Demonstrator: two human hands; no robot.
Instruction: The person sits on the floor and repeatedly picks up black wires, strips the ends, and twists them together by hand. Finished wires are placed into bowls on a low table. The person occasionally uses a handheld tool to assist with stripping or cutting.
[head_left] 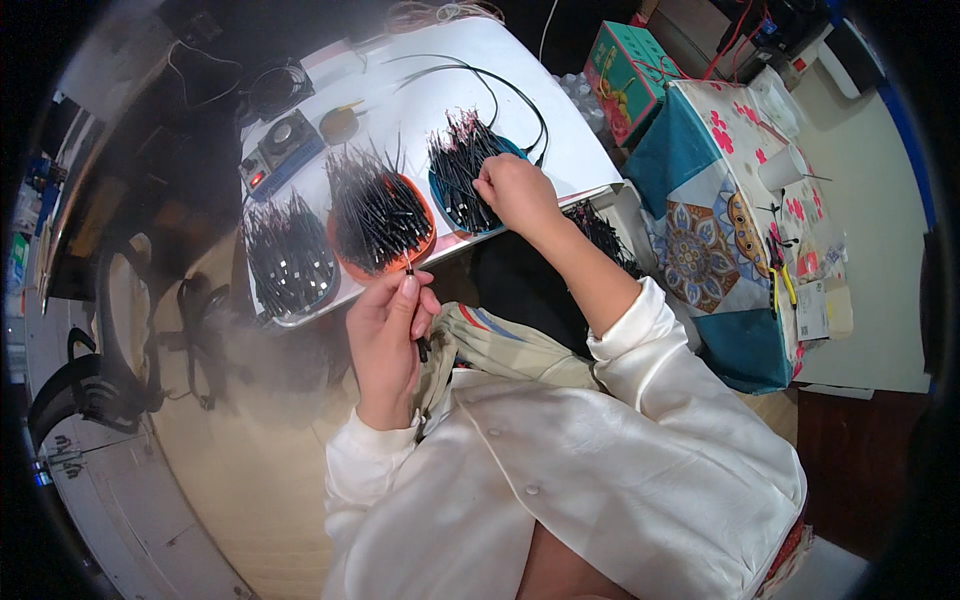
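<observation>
Black lead: held near the centre of the frame, a thin dark piece [424, 350] with a pale tip above the fingers and its dark end hanging below them.
Handling: likely to be very light, springy rather than stiff, and a little smooth on its sleeve; the tip is judged the fragile part, so it is best taken by the dark sleeve, with a gentle pinch.
Left hand [388, 318]: the lead is pinched between thumb and fingers, just below the orange bowl.
Right hand [520, 195]: fingers are curled in at the wires of the blue bowl, upper centre; whether one is grasped cannot be told.
Blue bowl [513, 148]: packed with black wires [455, 165], stood on end with reddish tips.
Orange bowl [432, 228]: filled with a bristling black bundle [380, 210], left of the blue one.
Third bundle [290, 260]: set at the table's left corner, its container poorly seen.
White table [575, 150]: occupied further back by a knobbed device [285, 138] with a red light and a looped black cable [535, 105].
Right of frame: yellow-handled pliers [788, 285] and a white cup [782, 168] are laid on a patterned cloth [700, 250].
</observation>
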